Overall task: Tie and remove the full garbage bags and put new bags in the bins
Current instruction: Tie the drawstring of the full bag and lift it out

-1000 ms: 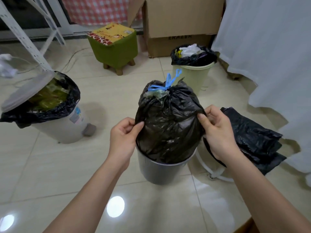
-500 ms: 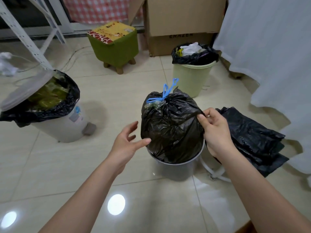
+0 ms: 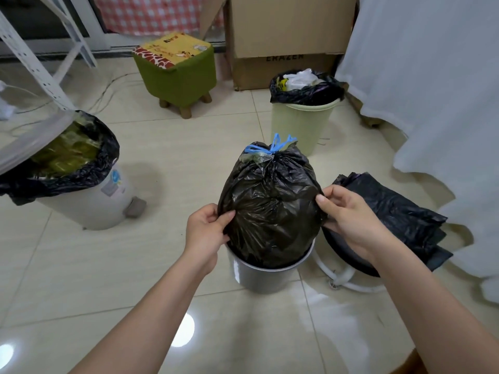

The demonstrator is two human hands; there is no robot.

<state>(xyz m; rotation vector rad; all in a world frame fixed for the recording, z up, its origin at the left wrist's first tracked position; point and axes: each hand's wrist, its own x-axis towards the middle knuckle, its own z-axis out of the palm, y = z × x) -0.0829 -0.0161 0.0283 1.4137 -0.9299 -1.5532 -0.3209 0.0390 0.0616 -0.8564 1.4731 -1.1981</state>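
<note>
A full black garbage bag [image 3: 270,201], tied at the top with a blue drawstring [image 3: 275,145], stands partly out of a small grey bin [image 3: 266,275] in the middle of the floor. My left hand [image 3: 206,233] pinches the bag's left side and my right hand [image 3: 348,222] pinches its right side. A pile of folded new black bags [image 3: 397,211] lies on the floor to the right. A white pedal bin [image 3: 86,201] at the left and a light green bin [image 3: 299,125] behind both hold untied, filled black bags.
A green stool [image 3: 175,71] and a cardboard box [image 3: 283,41] stand at the back. White cloth [image 3: 432,90] hangs along the right. A white ring base [image 3: 340,276] sits beside the grey bin. A white metal frame [image 3: 35,63] rises at the left over loose cables.
My left hand, briefly off the bag with fingers spread, has closed on its left side again. The bag sits slightly higher out of the grey bin.
</note>
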